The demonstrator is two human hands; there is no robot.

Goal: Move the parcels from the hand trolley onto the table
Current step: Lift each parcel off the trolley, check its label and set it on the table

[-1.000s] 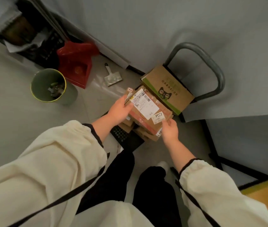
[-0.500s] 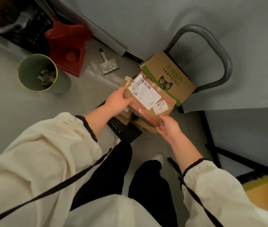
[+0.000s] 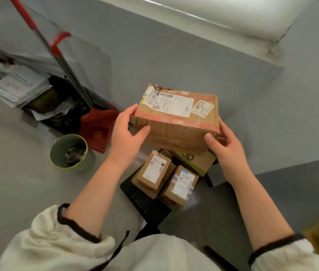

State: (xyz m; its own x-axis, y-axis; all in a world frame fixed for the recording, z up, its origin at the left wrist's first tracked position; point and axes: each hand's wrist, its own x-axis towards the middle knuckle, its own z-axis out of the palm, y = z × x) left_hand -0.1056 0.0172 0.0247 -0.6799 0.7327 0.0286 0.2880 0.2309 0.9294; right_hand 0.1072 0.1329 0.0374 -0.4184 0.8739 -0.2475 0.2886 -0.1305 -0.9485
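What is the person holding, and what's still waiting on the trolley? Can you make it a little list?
Held: big parcel, a taped brown box with white labels
Grip: left hand on its left end, right hand on its right end
Where: in the air above the trolley
Still on trolley: small box, blue-tagged small box, green-striped box
On the floor nearby: green bin, red dustpan

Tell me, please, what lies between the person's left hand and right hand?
In the head view, a brown cardboard parcel with red tape and white labels lies between them; the left hand and right hand hold its two ends.
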